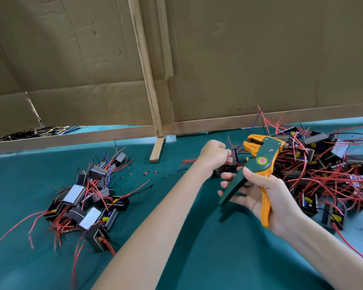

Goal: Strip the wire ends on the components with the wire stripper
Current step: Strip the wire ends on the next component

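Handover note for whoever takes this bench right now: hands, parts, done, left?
Right hand holds the stripper, handles apart, not squeezed.
Left hand grips a component at the stripper's head.
Small pile at left, big pile at right, scraps on the cloth between.
Done: some stripping, judging by the scraps; which pile is finished I cannot tell.
Left: squeeze on this one, then the rest.

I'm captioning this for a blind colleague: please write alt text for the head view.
A right hand holds a green-and-orange wire stripper; the left hand grips a black component near its jaws. Piles of red-wired components lie on the teal table.
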Demonstrator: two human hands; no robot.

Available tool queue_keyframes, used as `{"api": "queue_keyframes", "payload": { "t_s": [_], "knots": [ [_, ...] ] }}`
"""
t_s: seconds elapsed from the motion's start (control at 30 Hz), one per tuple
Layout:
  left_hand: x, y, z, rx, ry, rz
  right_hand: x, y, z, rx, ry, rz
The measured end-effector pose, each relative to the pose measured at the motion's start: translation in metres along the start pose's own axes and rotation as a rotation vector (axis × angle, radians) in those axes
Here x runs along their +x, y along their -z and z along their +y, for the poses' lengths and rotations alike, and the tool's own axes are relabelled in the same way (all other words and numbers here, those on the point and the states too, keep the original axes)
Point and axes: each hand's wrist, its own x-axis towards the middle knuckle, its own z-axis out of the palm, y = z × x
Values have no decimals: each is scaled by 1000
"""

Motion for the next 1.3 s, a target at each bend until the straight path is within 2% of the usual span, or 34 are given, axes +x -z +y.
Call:
{"api": "queue_keyframes", "payload": {
  "t_s": [0.13,0.2,0.27,0.33,0.4,0.43,0.57,0.8,1.03,1.17,1.3],
  "knots": [
    [-16,37,3,102,-76,-9,1,1,4,-34,-19,9],
    [-34,73,3,309,-116,-84,2,1,5,-42,-37,13],
    [-54,113,1,720,-9,-229,2,1,6,-44,-62,12],
    [-69,144,-6,1023,206,-347,2,1,8,-35,-84,7],
    [-75,165,-21,1113,375,-320,2,-1,9,-27,-97,4],
    [-75,172,-26,1114,404,-292,2,-2,9,-27,-98,3],
    [-68,181,-45,1054,380,-272,1,-1,8,-45,-97,2],
    [-60,178,-60,892,150,-168,1,-1,7,-60,-97,3],
    [-61,186,-53,440,-165,120,-1,-3,10,-84,-110,-38],
    [-62,189,-49,291,-292,274,-2,-3,11,-105,-111,-56],
    [-67,182,-34,-109,-424,289,-3,-3,13,-108,-111,-72]
  ]
}}
